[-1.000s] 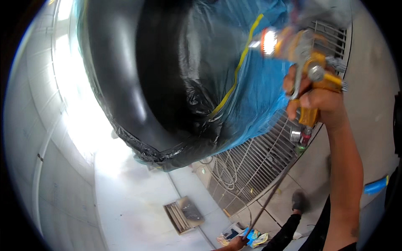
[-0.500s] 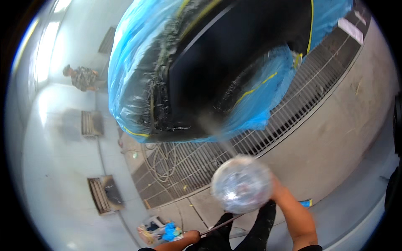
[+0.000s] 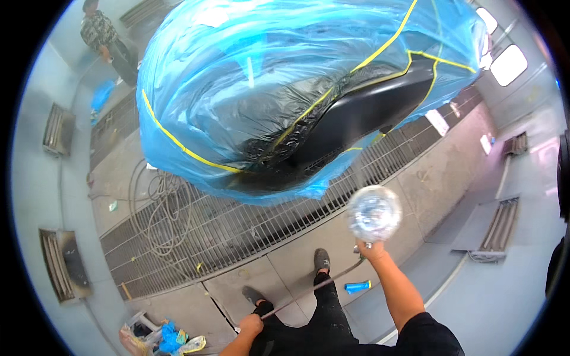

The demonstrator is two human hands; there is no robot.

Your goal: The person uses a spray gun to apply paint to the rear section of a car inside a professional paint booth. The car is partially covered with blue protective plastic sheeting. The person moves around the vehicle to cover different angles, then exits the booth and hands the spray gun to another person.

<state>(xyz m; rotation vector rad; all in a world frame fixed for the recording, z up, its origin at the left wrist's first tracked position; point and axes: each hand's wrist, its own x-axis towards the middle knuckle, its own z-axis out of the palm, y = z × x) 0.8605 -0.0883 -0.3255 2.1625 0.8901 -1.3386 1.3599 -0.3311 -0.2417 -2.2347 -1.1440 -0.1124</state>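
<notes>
Overhead, in the head view, a car body wrapped in translucent blue plastic sheeting (image 3: 249, 89) filled the upper middle, with thin yellow masking tape lines (image 3: 178, 142) crossing the wrap and a bare glossy black panel (image 3: 362, 115) exposed on its right side. The right hand (image 3: 373, 252) was raised below that panel, clenched round the grip of a spray gun with a round, clear, silvery cup (image 3: 374, 213) that hid most of the gun body. A thin grey air hose (image 3: 314, 288) ran from just under that hand down to the left hand (image 3: 250, 324), which was closed on it low in the picture, near the person's black trousers. Two dark shoes (image 3: 321, 259) stood on the grey concrete floor beside a long metal floor grate (image 3: 237, 231), where a coil of pale hose (image 3: 163, 196) lay. A small blue cylinder (image 3: 358, 287) rested on the floor just right of the legs. Far off at top left stood another person in a patterned top (image 3: 98, 26)
</notes>
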